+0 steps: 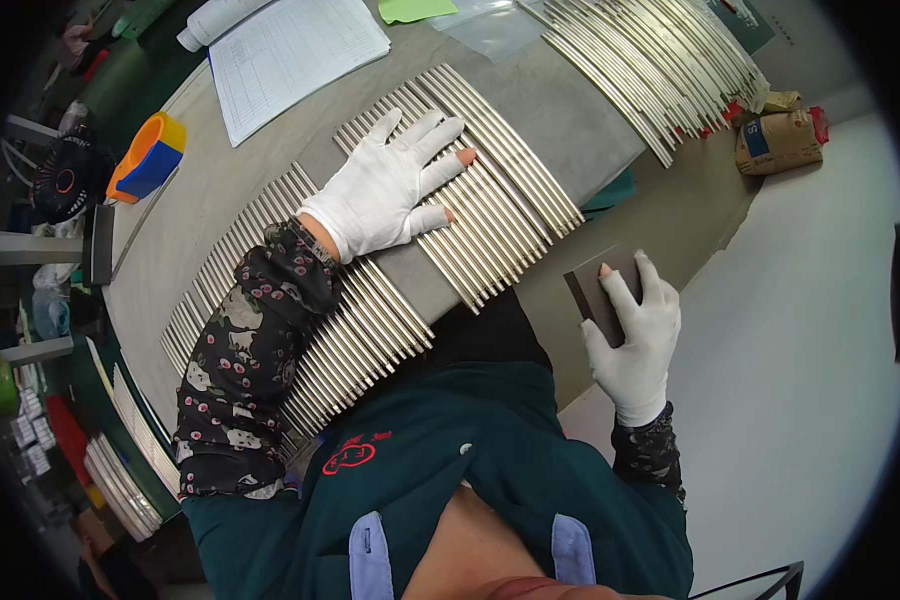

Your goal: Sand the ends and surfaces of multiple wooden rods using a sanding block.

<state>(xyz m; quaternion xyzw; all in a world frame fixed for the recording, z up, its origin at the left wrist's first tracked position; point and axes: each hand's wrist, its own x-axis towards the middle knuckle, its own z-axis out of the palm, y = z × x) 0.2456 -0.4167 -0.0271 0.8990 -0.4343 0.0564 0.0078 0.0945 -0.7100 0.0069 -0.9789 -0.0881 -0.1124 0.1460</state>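
Note:
My left hand (385, 190), in a white glove with some fingertips bare, lies flat with its fingers spread on a row of shiny metal rods (490, 230). The rods lie side by side on the grey tabletop (555, 120). A second row of rods (360, 325) lies under and beside my left forearm. My right hand (635, 330), gloved the same way, is off the table's near right edge. Its fingers and thumb grip a dark, flat rectangular block (608, 290), which is apart from the rods.
More rods (650, 60) are bunched at the far right. Printed sheets (290, 60), a green paper (415, 8) and a clear plastic bag (485, 30) lie along the far side. A blue and orange tape roll (150, 158) stands at left. A brown sack (780, 142) sits beyond the right end.

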